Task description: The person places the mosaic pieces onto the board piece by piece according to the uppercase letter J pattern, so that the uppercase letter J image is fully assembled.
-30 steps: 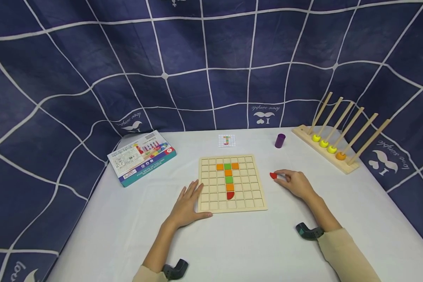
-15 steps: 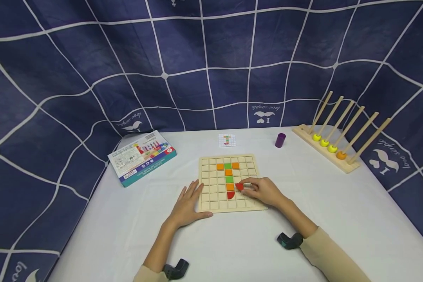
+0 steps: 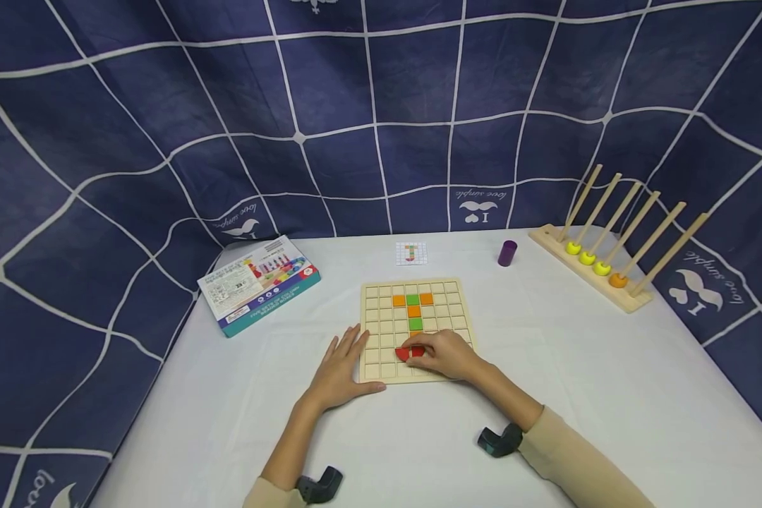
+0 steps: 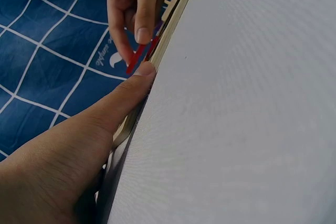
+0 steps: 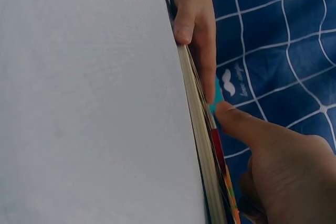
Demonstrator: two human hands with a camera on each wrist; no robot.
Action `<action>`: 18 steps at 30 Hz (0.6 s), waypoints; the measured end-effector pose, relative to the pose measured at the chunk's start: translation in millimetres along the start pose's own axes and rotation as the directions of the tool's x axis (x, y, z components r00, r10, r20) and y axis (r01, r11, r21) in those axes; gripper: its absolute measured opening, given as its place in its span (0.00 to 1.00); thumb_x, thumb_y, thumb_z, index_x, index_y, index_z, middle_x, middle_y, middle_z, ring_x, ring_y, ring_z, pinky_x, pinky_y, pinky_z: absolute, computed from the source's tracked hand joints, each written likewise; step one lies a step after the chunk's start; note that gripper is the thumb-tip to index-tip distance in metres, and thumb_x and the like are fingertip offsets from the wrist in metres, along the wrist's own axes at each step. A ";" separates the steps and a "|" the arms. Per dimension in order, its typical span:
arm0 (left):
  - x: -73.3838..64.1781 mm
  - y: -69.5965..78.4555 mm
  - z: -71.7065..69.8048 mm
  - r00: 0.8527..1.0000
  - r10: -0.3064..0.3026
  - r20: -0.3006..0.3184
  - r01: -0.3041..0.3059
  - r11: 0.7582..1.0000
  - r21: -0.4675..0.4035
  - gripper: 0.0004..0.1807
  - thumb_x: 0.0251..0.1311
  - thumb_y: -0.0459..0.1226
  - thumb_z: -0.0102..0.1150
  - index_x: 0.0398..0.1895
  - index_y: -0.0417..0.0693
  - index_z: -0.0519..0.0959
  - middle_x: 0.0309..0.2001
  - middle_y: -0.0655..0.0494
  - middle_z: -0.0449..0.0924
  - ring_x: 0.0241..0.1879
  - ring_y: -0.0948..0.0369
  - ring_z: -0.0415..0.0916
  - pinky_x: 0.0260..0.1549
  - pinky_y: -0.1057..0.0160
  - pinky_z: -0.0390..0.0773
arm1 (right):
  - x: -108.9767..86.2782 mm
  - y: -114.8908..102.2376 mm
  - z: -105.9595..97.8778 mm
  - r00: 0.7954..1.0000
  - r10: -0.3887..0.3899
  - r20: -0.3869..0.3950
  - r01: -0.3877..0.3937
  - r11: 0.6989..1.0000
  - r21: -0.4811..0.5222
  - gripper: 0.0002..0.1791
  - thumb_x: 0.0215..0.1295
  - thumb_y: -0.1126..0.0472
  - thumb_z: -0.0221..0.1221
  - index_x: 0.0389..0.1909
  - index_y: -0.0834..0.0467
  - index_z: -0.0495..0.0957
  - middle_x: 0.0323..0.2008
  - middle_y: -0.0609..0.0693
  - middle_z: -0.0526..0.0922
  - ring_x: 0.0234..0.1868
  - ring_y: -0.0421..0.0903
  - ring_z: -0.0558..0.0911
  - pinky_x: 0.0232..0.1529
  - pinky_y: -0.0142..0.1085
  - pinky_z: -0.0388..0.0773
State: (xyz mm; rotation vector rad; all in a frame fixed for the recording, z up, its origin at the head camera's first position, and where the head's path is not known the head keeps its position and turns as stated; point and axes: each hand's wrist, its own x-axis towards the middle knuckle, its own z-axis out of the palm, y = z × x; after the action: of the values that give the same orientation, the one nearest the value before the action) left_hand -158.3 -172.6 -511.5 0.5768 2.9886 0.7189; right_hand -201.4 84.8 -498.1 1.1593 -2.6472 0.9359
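A square wooden grid board (image 3: 372, 356) lies on the white table, bearing orange and green square tiles (image 3: 415, 324) in a T-like column. My left hand (image 3: 338, 372) rests with spread, fairly straight fingers along its left edge, thumb at the near left corner. Over the lower cells, my right hand (image 3: 449, 354) pinches a red rounded-corner tile (image 3: 401, 354) between thumb and fingers. Another red tile (image 3: 418, 351) sits in the board just right of it, partly covered by my fingers. In the left wrist view the pinched red tile (image 4: 135, 60) is tilted close over the board.
Behind the board lies a small pattern card (image 3: 411, 253). A purple cup (image 3: 507, 253) stands at the back right, near a wooden peg rack (image 3: 635, 302) with yellow and orange beads. A teal-sided box (image 3: 269, 307) lies at the back left, before a blue curtain (image 3: 419, 85).
My right hand has carried the red tile left from the bare table, across the board's right side, to left of the red tile in the lower cells. My left hand has stayed put.
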 end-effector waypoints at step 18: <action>-0.2 1.4 -0.2 1.000 -0.003 -0.002 0.003 1.000 -0.005 0.61 0.37 0.74 0.51 0.72 0.50 0.52 0.73 0.54 0.42 0.71 0.60 0.33 0.67 0.58 0.32 | 0.2 2.5 1.6 0.999 0.032 0.002 -0.032 0.999 -0.023 0.17 0.53 0.45 0.64 0.41 0.48 0.82 0.13 0.33 0.64 0.14 0.30 0.58 0.13 0.24 0.55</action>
State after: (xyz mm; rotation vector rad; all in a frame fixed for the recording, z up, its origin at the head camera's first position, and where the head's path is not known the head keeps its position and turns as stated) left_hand -157.6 -171.6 -510.7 0.5711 2.9885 0.7270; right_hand -203.0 85.1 -500.6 1.1166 -2.6789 0.9077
